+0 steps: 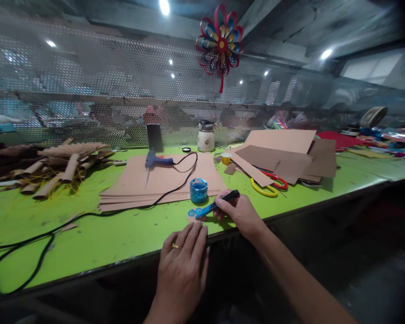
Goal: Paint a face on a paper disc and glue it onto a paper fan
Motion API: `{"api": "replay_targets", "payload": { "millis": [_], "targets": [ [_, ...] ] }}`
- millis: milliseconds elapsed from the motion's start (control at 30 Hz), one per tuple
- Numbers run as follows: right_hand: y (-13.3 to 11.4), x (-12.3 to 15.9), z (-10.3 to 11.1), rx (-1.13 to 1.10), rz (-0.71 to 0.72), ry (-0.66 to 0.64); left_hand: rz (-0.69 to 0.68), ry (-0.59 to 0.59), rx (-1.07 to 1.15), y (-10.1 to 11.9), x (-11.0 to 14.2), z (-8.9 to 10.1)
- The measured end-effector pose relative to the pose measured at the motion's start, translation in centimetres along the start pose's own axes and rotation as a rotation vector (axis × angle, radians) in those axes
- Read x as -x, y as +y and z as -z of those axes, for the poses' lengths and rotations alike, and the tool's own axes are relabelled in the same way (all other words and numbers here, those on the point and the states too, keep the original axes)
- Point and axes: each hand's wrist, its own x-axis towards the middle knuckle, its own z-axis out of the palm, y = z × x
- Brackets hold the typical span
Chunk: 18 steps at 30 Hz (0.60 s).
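Cardboard disc (192, 218), tan and blue-marked, seems steadied by the left hand (184, 263) (fingers outstretched) for the slim blue-and-black pen-shaped tool (207, 209) pinched in the right hand (239, 210).

A perforated screen (121, 63) backs the green table (94, 247); lamps (164, 6) shine overhead.

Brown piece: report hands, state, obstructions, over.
Right hand gripping blue tool, tip at brown piece. Left hand at its near edge. Brown piece partly blue. Blue jar just beyond, not blocking.
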Motion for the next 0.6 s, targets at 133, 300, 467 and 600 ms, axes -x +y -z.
{"api": "replay_targets", "payload": {
  "millis": [133, 300, 467, 600],
  "targets": [
    [0.6, -0.1, 0.1, -0.083, 0.008, 0.057, -0.01, 0.001, 0.003, 0.1, -0.1, 0.0],
    [0.3, -0.5, 0.5, -0.221, 0.059, 0.224, -0.021, 0.016, -0.005, 0.0, 0.0, 0.0],
    [-2.5, -3.3, 1.2, -0.044, 0.228, 0.233, -0.036, 0.064, -0.015, -0.2, 0.0, -0.1],
    [-4.2, -6.3, 0.7, 0.123, 0.217, 0.128, -0.044, 0.09, -0.017, -0.4, 0.0, 0.0]
  ]
}}
